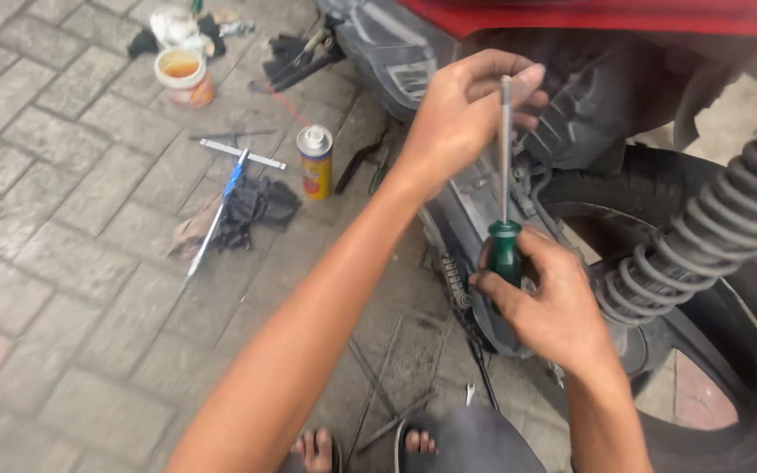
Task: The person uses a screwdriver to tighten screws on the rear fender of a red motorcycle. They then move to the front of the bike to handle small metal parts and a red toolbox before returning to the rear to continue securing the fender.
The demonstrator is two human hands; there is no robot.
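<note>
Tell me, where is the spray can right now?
The spray can stands upright on the paving, left of the person's left hand, between a T-shaped wrench and black pliers.

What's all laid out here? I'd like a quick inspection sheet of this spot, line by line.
Surface: grey paving bricks, dusty.
Job's things: green-handled screwdriver, held upright beside a scooter with coil spring and rear tyre.
Clutter: spray can, T-handle wrench, dark rags, plastic cup, pliers.
Hands: left hand pinches the shaft's top; right hand grips the handle.
Cables: nothing seen.
Surroundings: the person's sandalled feet below.
</note>
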